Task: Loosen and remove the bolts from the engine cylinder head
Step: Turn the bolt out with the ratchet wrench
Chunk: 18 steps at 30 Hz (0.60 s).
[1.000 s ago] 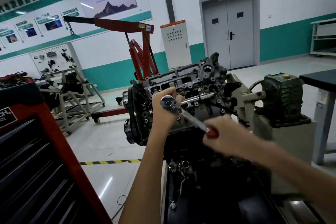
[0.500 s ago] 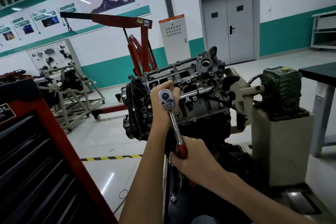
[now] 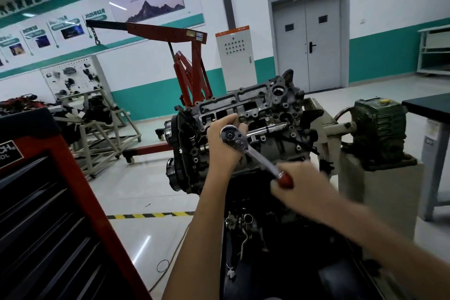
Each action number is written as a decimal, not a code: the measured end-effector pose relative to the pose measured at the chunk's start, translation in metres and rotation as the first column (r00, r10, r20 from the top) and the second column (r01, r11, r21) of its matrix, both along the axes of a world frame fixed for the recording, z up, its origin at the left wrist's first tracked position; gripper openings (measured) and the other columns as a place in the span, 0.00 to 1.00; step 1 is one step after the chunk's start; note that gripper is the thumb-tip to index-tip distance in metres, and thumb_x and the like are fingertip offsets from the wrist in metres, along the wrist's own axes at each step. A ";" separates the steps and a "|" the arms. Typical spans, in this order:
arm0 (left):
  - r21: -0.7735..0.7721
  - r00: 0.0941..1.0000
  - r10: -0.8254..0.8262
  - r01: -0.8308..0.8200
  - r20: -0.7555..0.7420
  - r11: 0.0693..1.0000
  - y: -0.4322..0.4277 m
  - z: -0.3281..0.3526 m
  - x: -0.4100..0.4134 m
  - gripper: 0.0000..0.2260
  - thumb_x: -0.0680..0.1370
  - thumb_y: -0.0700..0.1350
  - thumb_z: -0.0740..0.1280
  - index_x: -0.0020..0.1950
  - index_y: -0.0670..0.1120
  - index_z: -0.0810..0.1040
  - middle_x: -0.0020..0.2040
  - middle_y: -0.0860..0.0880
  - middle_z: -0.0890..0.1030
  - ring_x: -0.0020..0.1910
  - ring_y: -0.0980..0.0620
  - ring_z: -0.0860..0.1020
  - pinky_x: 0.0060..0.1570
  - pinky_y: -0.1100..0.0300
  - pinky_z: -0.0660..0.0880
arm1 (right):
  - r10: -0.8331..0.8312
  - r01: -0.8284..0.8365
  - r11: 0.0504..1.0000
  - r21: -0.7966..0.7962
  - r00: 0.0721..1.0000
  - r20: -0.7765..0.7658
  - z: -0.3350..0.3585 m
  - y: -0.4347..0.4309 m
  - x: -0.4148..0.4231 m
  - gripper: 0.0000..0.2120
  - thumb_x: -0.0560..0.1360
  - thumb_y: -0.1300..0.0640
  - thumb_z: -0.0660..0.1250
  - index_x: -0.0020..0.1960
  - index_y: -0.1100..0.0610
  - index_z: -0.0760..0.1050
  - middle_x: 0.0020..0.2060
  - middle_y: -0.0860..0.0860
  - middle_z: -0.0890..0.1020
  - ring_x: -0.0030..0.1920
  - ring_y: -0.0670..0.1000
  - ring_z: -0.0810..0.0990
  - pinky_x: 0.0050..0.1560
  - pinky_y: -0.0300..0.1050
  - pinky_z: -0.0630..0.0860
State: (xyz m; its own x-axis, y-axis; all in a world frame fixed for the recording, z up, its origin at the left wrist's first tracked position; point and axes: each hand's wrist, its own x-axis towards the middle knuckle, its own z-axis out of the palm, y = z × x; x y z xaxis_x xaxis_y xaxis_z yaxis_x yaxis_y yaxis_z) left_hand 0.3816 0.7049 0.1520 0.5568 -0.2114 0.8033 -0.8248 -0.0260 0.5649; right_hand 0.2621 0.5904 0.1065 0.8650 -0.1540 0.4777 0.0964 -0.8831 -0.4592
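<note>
The grey engine cylinder head (image 3: 258,114) is mounted tilted on a stand, its face turned toward me. A chrome ratchet wrench (image 3: 246,146) with a red handle carries a long extension bar (image 3: 267,129) that reaches right into the head. My left hand (image 3: 221,143) is curled behind the ratchet's round head and holds it where the extension begins. Motion-blurred, my right hand (image 3: 299,185) grips the red handle, which points down to the right. The bolt at the extension's tip is hidden.
A red and black tool cabinet (image 3: 48,202) stands close on my left. A green gearbox (image 3: 379,126) on a grey pedestal is at the right of the engine, with a dark table (image 3: 428,105) beyond. A red engine hoist (image 3: 170,56) stands behind.
My right hand swung the ratchet handle from down-right to straight down, then back up to down-right. My left hand stayed at the ratchet head.
</note>
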 end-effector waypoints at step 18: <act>0.008 1.000 -0.008 0.008 -0.003 1.000 0.006 0.002 0.002 0.22 0.73 0.28 0.63 0.28 0.48 0.59 0.26 0.52 0.60 0.27 0.59 0.59 0.30 0.62 0.57 | -0.039 0.051 0.980 -0.192 0.997 0.070 0.027 -0.020 0.002 0.12 0.72 0.49 0.66 0.34 0.49 0.66 0.27 0.45 0.71 0.30 0.45 0.73 0.34 0.38 0.68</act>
State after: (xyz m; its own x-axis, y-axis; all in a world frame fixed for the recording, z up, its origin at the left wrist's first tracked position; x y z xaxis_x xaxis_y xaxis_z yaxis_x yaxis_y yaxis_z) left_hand 0.3835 0.7109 0.1536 0.5579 -0.2224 0.7996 -0.8230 -0.0241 0.5675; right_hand 0.2638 0.5706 0.1339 0.8252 -0.0912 0.5574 0.0786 -0.9587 -0.2732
